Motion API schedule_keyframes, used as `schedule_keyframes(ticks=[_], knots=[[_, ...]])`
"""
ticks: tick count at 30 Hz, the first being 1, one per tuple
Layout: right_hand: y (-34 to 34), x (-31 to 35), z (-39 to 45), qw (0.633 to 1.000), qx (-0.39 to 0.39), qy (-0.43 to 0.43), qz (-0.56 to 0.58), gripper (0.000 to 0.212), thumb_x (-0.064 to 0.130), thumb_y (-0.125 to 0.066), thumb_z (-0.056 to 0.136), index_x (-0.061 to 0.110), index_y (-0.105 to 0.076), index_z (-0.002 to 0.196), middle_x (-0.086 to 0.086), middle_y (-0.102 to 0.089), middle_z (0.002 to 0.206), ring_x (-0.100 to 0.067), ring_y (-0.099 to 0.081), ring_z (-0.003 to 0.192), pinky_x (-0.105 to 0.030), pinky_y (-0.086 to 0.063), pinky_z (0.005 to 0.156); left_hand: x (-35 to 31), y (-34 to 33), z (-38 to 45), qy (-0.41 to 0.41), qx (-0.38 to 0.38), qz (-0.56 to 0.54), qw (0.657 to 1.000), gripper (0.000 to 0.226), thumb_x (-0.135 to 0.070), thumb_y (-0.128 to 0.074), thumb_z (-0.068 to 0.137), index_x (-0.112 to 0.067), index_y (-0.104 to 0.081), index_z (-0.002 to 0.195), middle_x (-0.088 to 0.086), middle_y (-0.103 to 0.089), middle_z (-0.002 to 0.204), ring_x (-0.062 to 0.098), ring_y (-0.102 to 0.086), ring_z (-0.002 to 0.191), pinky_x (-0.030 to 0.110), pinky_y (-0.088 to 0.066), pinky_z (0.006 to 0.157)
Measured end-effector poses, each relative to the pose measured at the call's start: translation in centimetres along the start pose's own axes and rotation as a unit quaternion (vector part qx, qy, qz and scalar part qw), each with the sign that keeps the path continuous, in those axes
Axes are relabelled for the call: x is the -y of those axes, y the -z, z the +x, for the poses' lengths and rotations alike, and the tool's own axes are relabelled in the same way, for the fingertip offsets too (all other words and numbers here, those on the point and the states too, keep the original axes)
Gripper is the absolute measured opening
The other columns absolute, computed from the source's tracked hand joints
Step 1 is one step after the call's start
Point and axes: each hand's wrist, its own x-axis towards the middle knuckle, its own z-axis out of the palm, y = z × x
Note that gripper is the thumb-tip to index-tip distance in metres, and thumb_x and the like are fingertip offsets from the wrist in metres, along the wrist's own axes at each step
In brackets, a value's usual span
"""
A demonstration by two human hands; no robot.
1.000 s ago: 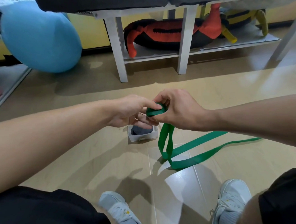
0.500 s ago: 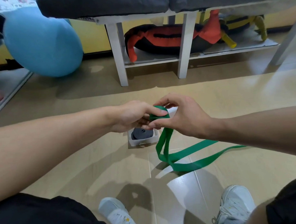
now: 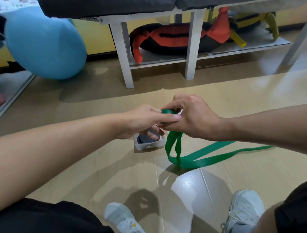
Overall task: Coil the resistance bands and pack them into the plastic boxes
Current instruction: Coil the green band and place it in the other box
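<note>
Floor [image 3: 81, 171]: tan tiles, carrying everything the task concerns. A long run of the green resistance band [image 3: 203, 156] lies on it as a doubled strip, from the right edge of view in toward the centre, then rises to the hands.

Left hand [image 3: 142, 122] and right hand [image 3: 196, 118] meet above the floor. Between them sits a small green coil [image 3: 168, 114], only a few turns thick by the look of it. Right fingers [image 3: 169, 106] curl around the coil's far and near sides, gripping it. Left fingers [image 3: 168, 118] lie stretched across its near face with the thumb underneath, pinching it.

White plastic box [image 3: 150, 144]: on the floor just below the hands, open, with a dark grey coiled band [image 3: 146, 138] inside, partly hidden by the left hand.

Progress, judged: one band packed; the green one barely started, most of its length still loose. Remaining: wind up the slack, then box the coil. No second box is in view.
</note>
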Motion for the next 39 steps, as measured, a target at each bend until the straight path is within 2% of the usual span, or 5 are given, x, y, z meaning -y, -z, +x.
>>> schedule_keyframes(ticks=[9, 15, 28, 33, 39], knots=[[-0.1, -0.4, -0.1, 0.999, -0.003, -0.02, 0.042, 0.045, 0.052, -0.08, 0.073, 0.034, -0.072, 0.113, 0.016, -0.062, 0.098, -0.005, -0.055, 0.094, -0.019, -0.047, 0.077, 0.1, 0.0, 0.4, -0.041, -0.006, -0.124, 0.991, 0.023, -0.028, -0.062, 0.098, -0.008, -0.071, 0.102, -0.001, -0.073, 0.074, 0.014, -0.066, 0.077, 0.029, -0.054, 0.081], [0.2, -0.8, -0.7, 0.995, -0.019, -0.044, 0.085, 0.054, 0.061, -0.076, 0.068, 0.035, -0.073, 0.115, 0.019, -0.068, 0.1, -0.003, -0.058, 0.094, -0.023, -0.049, 0.077, 0.8, 1.6, -0.3, -0.038, 0.036, -0.211, 0.976, 0.052, -0.035, -0.057, 0.089, -0.008, -0.062, 0.133, 0.02, -0.067, 0.132, 0.027, -0.061, 0.112, 0.041, -0.046, 0.106], [0.2, 0.2, 0.0, 0.997, -0.035, -0.035, 0.055, 0.036, 0.052, -0.088, 0.065, 0.028, -0.07, 0.085, 0.014, -0.067, 0.084, -0.004, -0.062, 0.082, -0.014, -0.049, 0.067, 0.8, 1.3, -0.9, -0.005, 0.089, -0.229, 0.969, 0.043, -0.036, -0.053, 0.093, -0.012, -0.064, 0.127, 0.017, -0.068, 0.122, 0.031, -0.067, 0.114, 0.045, -0.051, 0.103], [0.0, -0.3, 0.1, 1.0, 0.011, -0.026, 0.001, 0.026, 0.041, -0.089, 0.07, 0.026, -0.069, 0.08, 0.016, -0.06, 0.073, -0.007, -0.057, 0.067, -0.014, -0.044, 0.053, 0.1, -0.2, 0.0, 0.038, -0.035, -0.021, 0.998, 0.045, -0.05, -0.072, 0.087, -0.013, -0.074, 0.111, 0.006, -0.076, 0.098, 0.016, -0.074, 0.084, 0.026, -0.06, 0.068], [-0.1, -0.6, -0.1, 0.999, 0.003, -0.009, -0.042, 0.033, 0.041, -0.083, 0.077, 0.023, -0.079, 0.104, 0.016, -0.063, 0.079, -0.009, -0.058, 0.076, -0.025, -0.049, 0.062, 0.1, -1.2, 0.9, 0.015, -0.162, -0.008, 0.987, 0.038, -0.043, -0.084, 0.077, -0.008, -0.079, 0.091, 0.009, -0.079, 0.081, 0.014, -0.071, 0.068, 0.022, -0.058, 0.063]])
